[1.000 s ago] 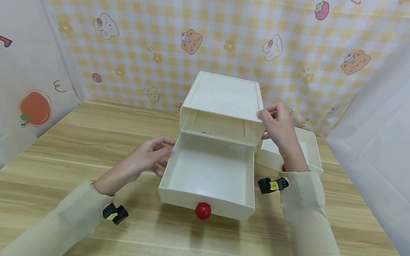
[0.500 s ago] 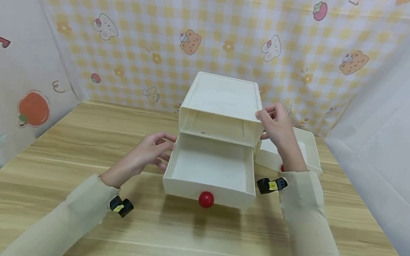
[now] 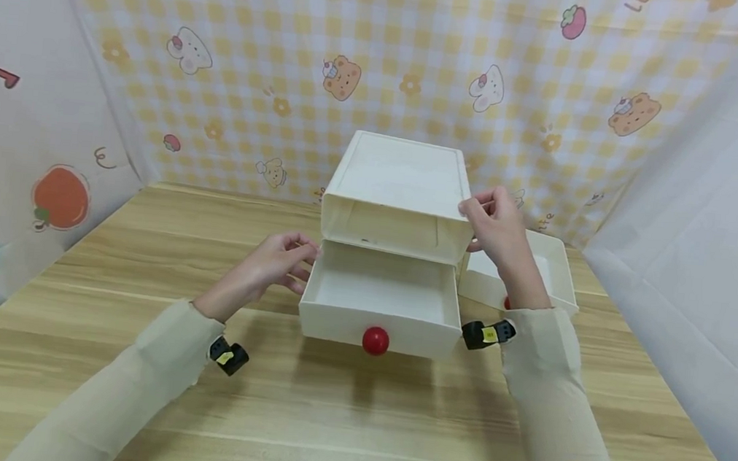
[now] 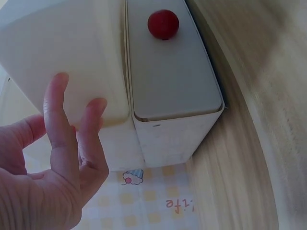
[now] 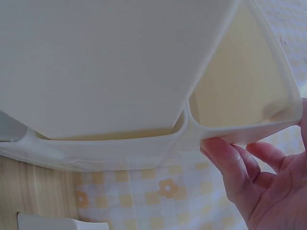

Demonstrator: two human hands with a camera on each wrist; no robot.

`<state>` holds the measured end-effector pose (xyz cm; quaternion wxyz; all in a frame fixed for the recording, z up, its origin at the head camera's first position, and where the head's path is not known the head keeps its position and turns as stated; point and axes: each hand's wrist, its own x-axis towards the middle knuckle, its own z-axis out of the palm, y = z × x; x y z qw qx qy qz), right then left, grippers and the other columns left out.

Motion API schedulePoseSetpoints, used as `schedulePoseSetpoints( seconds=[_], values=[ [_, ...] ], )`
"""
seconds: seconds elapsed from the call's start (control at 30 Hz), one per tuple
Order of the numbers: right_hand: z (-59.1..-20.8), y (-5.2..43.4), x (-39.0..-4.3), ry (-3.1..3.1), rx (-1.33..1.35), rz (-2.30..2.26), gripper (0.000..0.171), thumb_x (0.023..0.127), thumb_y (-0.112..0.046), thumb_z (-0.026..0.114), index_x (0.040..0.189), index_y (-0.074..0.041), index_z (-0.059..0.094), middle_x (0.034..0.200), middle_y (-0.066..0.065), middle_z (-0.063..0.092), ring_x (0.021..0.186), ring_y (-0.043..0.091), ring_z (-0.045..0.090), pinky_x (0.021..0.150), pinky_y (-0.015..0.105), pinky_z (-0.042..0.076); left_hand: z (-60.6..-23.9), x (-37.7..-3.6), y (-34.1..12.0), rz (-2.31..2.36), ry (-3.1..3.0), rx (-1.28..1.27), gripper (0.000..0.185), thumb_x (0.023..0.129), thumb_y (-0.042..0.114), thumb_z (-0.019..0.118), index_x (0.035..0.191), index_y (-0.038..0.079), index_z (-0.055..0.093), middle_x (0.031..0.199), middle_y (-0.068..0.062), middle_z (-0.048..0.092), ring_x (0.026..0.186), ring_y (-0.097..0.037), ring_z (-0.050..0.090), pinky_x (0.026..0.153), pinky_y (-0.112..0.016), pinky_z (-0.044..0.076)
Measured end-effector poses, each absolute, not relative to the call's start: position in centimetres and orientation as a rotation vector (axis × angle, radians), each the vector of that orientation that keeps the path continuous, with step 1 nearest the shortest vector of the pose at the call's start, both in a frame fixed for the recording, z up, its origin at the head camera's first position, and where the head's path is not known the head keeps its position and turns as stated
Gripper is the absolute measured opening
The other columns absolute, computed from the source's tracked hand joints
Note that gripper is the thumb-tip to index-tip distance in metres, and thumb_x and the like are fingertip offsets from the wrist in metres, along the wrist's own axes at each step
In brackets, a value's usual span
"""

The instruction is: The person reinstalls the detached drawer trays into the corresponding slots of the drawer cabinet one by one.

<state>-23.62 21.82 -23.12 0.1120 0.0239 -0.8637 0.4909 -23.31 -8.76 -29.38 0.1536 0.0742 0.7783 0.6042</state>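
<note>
One part-out drawer [image 3: 386, 294], smooth, white; round red knob [image 3: 375, 341]

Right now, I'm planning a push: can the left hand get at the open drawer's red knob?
Probably yes: the left hand is at the side of the open drawer, and nothing visible blocks the way to its red knob.

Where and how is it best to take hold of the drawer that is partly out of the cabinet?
Probably by the red knob, pinched from the front: it is round, stands out from the front wall of the drawer, and nothing covers it.
</note>
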Motion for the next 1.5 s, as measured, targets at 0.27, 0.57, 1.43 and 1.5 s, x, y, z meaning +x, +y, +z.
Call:
schedulePoseSetpoints(
  seconds=[0.27,0.57,1.43,1.5],
  values=[
    [-23.1,21.8,-23.7,-2.540,0.067,1.436,0.019,0.091,-0.027,0.048,0.099,-0.011,0.045,0.091,0.005,0.047,0.067,0.016,0.052,0.056,0.027,0.056,-29.3,-24.2,-8.5,1.705,2.245,0.187,0.024,0.094,0.021,0.050,0.106,0.000,0.050,0.100,-0.011,0.058,0.076,-0.017,0.066,0.064,-0.027,0.057],
    [-23.2,21.8,-23.7,-2.544,0.072,1.428,0.020,0.091,-0.028,0.048,0.099,-0.010,0.044,0.091,0.006,0.047,0.067,0.017,0.054,0.055,0.026,0.055,-28.8,-23.7,-8.5,1.513,2.502,0.311,0.029,0.095,0.025,0.051,0.103,-0.002,0.052,0.098,-0.016,0.057,0.074,-0.017,0.064,0.063,-0.033,0.058],
    [-23.2,21.8,-23.7,-2.544,0.059,1.424,0.021,0.091,-0.029,0.048,0.100,-0.010,0.044,0.091,0.006,0.047,0.068,0.016,0.054,0.055,0.025,0.055,-26.5,-15.2,-4.4,0.663,3.294,1.434,0.024,0.082,0.018,0.070,0.105,0.011,0.065,0.094,0.001,0.064,0.082,-0.016,0.057,0.070,-0.025,0.050],
    [-23.2,21.8,-23.7,-2.543,0.060,1.428,0.020,0.091,-0.028,0.048,0.099,-0.011,0.044,0.091,0.005,0.047,0.067,0.015,0.054,0.055,0.025,0.055,-26.8,-15.0,-4.1,0.590,3.310,1.512,0.025,0.080,0.017,0.071,0.105,0.013,0.065,0.093,0.001,0.064,0.080,-0.016,0.057,0.068,-0.025,0.050]
  ],
)
